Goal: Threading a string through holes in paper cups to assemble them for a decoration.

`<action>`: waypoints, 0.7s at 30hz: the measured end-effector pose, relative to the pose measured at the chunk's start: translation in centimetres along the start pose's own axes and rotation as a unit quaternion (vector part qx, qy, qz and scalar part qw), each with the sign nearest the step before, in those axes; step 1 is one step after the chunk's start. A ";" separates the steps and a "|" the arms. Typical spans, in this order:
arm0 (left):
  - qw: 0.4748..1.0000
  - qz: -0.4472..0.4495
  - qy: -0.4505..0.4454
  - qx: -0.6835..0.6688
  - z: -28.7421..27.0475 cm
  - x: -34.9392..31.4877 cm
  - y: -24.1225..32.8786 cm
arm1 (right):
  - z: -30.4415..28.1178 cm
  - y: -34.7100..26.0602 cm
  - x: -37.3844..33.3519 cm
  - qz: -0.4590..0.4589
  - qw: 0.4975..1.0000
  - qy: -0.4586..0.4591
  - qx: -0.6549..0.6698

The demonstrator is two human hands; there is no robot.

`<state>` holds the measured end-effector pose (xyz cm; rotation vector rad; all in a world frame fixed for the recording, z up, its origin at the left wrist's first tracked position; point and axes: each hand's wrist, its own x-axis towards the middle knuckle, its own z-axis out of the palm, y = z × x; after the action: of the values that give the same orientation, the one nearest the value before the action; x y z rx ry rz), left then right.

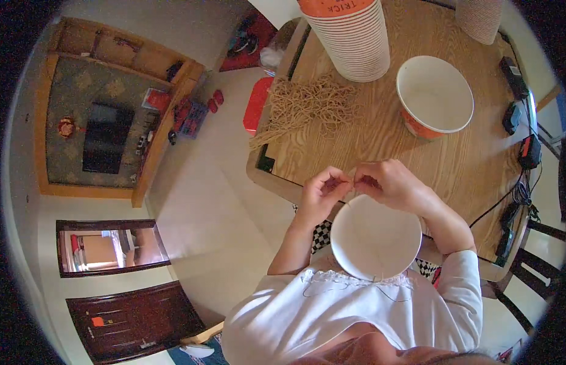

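Hands pinching string at bowl rim, over table edge.

Wooden table (380, 146) carries a stack of paper bowls (354, 39), a single orange-sided bowl (434, 94) and a pile of tan strings (307, 103). White paper bowl (375, 237) sits at the person's chest, just below both hands. Left hand (321, 196) and right hand (389, 182) are curled, fingertips nipped on a thin string (351, 182) between them.
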<state>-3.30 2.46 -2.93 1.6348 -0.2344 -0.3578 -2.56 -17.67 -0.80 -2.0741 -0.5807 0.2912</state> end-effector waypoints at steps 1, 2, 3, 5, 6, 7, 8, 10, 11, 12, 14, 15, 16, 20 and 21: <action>1.000 -0.001 0.002 -0.005 0.1 0.0 0.1 | 0.2 0.2 0.0 -0.013 1.000 0.010 0.002; 1.000 -0.001 0.002 -0.005 0.0 0.0 0.1 | 0.2 0.3 0.0 -0.026 0.999 0.021 0.003; 1.000 -0.007 -0.001 0.001 -0.1 0.0 0.1 | 0.2 0.3 0.0 -0.026 0.999 0.020 0.003; 1.000 -0.014 -0.004 0.007 -0.2 0.0 0.0 | 0.2 0.1 0.0 -0.035 0.999 0.024 0.001; 1.000 -0.014 -0.013 -0.008 -0.3 0.0 0.0 | 0.2 0.2 0.0 -0.035 0.999 0.024 0.001; 0.999 -0.015 -0.021 -0.022 -0.3 0.0 0.0 | 0.2 0.2 0.0 -0.031 0.999 0.020 -0.008; 0.999 -0.014 -0.021 -0.022 -0.3 0.0 0.0 | 0.2 0.2 0.0 -0.028 0.999 0.017 -0.017; 0.999 -0.006 -0.030 -0.012 -0.4 0.0 0.1 | 0.3 0.3 0.0 -0.027 0.999 0.018 -0.021; 0.999 -0.005 -0.030 -0.012 -0.4 0.0 0.0 | 0.3 0.3 0.0 -0.027 0.999 0.019 -0.025; 0.999 0.000 -0.038 0.012 -0.4 0.0 0.0 | 0.4 0.4 0.0 -0.027 0.999 0.020 -0.025; 0.998 0.005 -0.047 0.035 -0.5 0.0 0.0 | 0.5 0.6 0.0 -0.035 0.999 0.013 -0.034; 0.998 0.003 -0.052 0.040 -0.5 0.0 0.1 | 0.4 0.5 0.0 -0.035 0.999 0.013 -0.034; 0.997 0.001 -0.057 0.045 -0.5 0.0 0.1 | 0.3 0.3 0.0 -0.032 0.999 0.012 -0.037; 0.998 -0.007 -0.061 0.020 -0.4 -0.1 0.2 | 0.3 0.2 0.0 -0.029 0.998 0.015 -0.045; 0.997 -0.008 -0.065 0.038 -0.3 0.0 0.4 | 0.3 0.1 0.0 -0.031 0.998 0.014 -0.044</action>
<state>-3.20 2.72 -2.51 1.6905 -0.3372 -0.4736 -2.67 -17.55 -1.05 -2.1380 -0.6488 0.2032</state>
